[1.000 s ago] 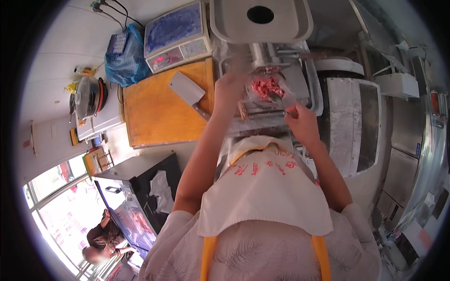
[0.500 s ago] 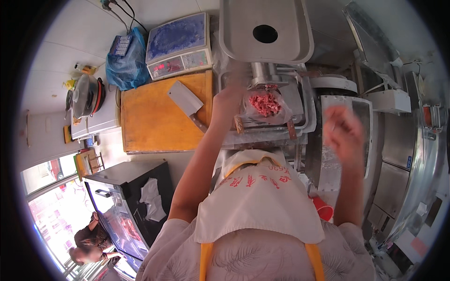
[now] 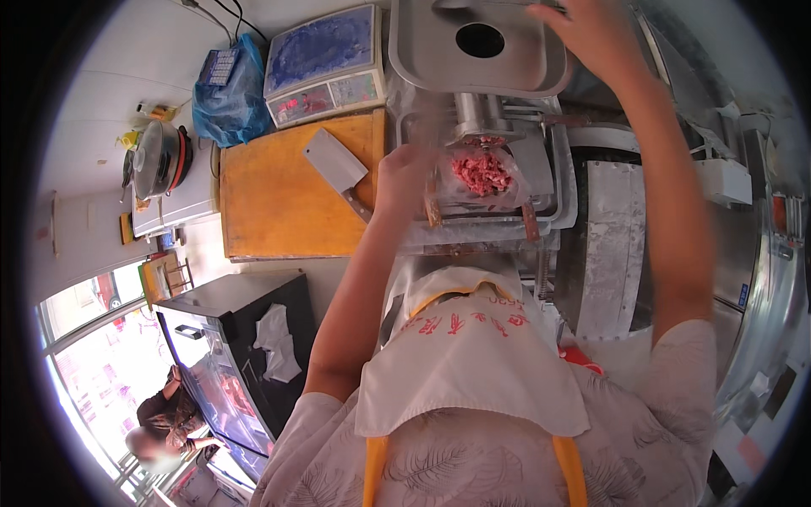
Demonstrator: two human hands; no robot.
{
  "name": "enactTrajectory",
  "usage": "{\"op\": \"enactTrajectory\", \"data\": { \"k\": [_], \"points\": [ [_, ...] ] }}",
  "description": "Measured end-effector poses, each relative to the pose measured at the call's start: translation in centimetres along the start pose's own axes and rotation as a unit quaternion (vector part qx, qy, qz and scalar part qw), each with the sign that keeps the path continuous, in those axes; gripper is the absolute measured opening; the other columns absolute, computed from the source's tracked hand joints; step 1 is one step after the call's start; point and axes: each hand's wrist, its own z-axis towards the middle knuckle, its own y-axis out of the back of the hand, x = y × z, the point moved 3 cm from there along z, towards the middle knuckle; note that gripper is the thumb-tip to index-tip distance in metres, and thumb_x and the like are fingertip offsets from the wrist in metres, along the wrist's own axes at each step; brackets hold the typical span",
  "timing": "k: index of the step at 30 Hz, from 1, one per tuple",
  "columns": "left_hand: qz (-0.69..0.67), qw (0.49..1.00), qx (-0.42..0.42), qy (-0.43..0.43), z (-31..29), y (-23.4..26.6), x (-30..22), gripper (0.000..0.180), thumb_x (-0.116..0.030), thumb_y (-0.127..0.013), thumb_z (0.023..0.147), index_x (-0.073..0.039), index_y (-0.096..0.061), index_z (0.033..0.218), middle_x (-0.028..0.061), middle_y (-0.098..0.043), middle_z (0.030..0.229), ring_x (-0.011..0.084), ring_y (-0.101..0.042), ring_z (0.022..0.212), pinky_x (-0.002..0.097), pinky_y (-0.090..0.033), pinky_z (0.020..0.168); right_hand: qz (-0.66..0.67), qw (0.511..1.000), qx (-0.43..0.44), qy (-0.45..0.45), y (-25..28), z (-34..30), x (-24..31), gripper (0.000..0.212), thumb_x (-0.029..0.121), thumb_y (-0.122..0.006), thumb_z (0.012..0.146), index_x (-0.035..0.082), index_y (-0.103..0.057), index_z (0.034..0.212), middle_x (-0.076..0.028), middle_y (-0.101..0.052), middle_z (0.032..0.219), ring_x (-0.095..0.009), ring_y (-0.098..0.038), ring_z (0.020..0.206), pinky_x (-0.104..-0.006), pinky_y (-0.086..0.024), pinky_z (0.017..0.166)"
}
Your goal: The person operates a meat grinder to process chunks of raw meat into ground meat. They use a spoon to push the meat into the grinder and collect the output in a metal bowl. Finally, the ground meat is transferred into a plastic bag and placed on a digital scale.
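A steel meat grinder's feed tray (image 3: 422,72), with a dark round opening, stands at the far middle. Below it, the grinder head (image 3: 481,114) has bits of meat at its outlet. Red minced meat (image 3: 481,173) lies in a clear plastic bag (image 3: 511,190) under the outlet. My left hand (image 3: 404,179) is beside the bag, at its left; blur hides the fingers and whatever they may hold. My right hand (image 3: 596,38) reaches over the tray's right edge, its thumb stretched out. Its other fingers are cut off by the upper edge.
A cleaver (image 3: 335,160) lies on the wooden cutting board (image 3: 270,203) to the left. Behind it are a scale (image 3: 325,51) and a blue plastic bag (image 3: 232,110). A black display cabinet (image 3: 245,296) stands at the lower left, with another person (image 3: 169,414) beyond.
My right hand has moved up and away from me, from above the right-hand counter to the feed tray's right edge. My left hand stays beside the bag of minced meat.
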Motion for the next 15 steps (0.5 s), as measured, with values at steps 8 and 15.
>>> {"op": "enactTrajectory", "data": {
  "k": [8, 15],
  "points": [
    [0.041, 0.999, 0.017, 0.015, 0.0, -0.1, 2.6, 0.016, -0.003, -0.080, 0.087, -0.006, -0.065, 0.093, -0.0040, -0.060, 0.080, 0.0057, -0.054, 0.068, 0.0235, -0.042, 0.061, 0.093, 0.948, 0.002, -0.306, -8.6, -22.0, 7.6, 0.043, 0.024, -0.080, 0.095, 0.000, -0.065, 0.127, -0.012, -0.072, 0.110, -0.028, -0.072, 0.100, -0.0388, -0.057, 0.088],
    [-0.061, 0.989, 0.051, 0.125, 1.2, -0.1, 4.2, 0.008, -0.006, -0.065, 0.099, 0.000, -0.064, 0.105, 0.0105, -0.070, 0.102, 0.0181, -0.068, 0.085, 0.0359, -0.060, 0.081, 0.653, 0.422, -0.050, -0.627, -18.6, -27.6, 0.4, 0.023, 0.018, -0.069, 0.104, -0.002, -0.067, 0.115, -0.006, -0.067, 0.096, -0.016, -0.063, 0.074, -0.0292, -0.051, 0.067]
  ]
}}
